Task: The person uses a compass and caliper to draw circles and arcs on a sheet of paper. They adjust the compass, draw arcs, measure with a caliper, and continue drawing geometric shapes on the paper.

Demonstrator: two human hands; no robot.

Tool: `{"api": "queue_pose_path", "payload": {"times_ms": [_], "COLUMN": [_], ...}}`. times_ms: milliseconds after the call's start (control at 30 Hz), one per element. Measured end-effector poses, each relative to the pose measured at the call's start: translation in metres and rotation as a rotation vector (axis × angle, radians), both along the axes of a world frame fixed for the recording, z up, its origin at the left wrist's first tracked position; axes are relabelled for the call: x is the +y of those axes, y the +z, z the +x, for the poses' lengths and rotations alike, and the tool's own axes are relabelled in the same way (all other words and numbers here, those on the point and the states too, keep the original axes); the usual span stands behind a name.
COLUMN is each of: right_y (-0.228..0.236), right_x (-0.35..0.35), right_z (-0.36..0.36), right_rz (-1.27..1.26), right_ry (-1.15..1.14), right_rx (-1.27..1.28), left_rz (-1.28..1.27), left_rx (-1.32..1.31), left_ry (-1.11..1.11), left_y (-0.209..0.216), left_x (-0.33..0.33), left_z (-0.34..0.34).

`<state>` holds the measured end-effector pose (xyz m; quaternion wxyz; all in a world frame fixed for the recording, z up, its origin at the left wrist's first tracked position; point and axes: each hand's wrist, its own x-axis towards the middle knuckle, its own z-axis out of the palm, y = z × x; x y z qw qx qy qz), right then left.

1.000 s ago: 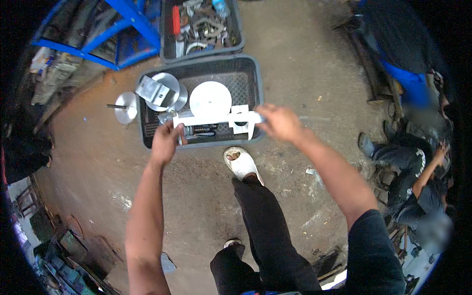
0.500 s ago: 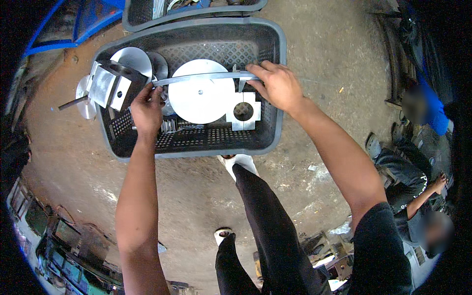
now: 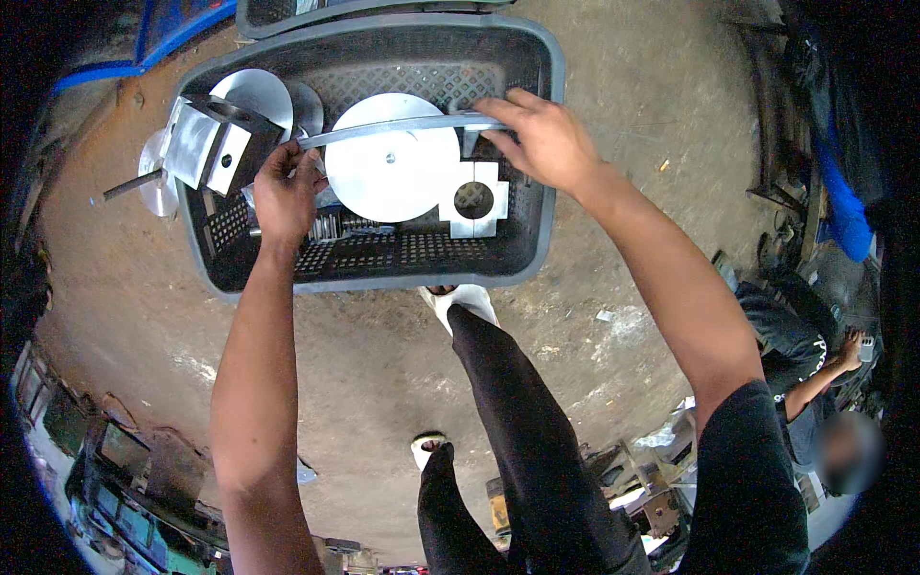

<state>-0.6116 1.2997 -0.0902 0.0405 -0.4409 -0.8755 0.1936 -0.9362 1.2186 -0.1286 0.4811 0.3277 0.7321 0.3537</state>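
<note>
A long metal vernier caliper (image 3: 402, 125) stretches between my two hands above a dark plastic basket. My left hand (image 3: 287, 192) pinches the beam's left end. Round the jaw end closes my right hand (image 3: 544, 139), with one jaw pointing down below its fingers. Directly beneath the beam lies a large round metal disc (image 3: 391, 182). A square-lobed metal block with a round hole (image 3: 473, 199) sits right of the disc, below my right hand. Beside my left hand is a heavy machined metal block (image 3: 213, 149) with a rod sticking out, leaning on the basket's left rim.
The basket (image 3: 383, 286) also holds smaller discs (image 3: 254, 101) and a ridged metal part (image 3: 326, 226). Another crate (image 3: 374, 21) stands beyond it. A blue frame (image 3: 105, 72) is at far left. A seated person (image 3: 800, 369) holds a phone at right. Machinery (image 3: 125, 489) lies lower left.
The view has shifted slightly, so the basket and its contents sit higher. Both hands keep their hold on the caliper. The person at right now shows a phone in hand.
</note>
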Motion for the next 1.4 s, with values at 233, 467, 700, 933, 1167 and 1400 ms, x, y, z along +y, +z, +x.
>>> {"api": "queue_pose_path", "payload": {"times_ms": [233, 467, 700, 933, 1167, 1400], "right_y": [-0.016, -0.015, -0.012, -0.011, -0.012, 0.003], "right_x": [-0.01, -0.009, -0.006, -0.007, -0.008, 0.004], "right_z": [0.003, 0.005, 0.003, 0.004, 0.003, 0.002], "right_rz": [-0.064, -0.083, -0.126, -0.15, -0.142, -0.229], "right_ry": [-0.034, -0.026, -0.024, -0.041, -0.043, -0.265], "right_rx": [0.054, 0.08, 0.046, 0.016, 0.048, 0.233], "left_rz": [-0.008, 0.009, -0.004, -0.007, 0.005, 0.016], "left_rx": [0.123, 0.09, 0.086, 0.062, 0.085, 0.312], "left_ry": [-0.027, -0.009, -0.01, 0.008, -0.017, -0.092], "left_y": [0.002, 0.005, 0.009, 0.001, -0.002, 0.007], "left_x": [0.0, 0.004, 0.007, 0.005, 0.005, 0.01], "left_z": [0.004, 0.004, 0.005, 0.003, 0.001, 0.0]}}
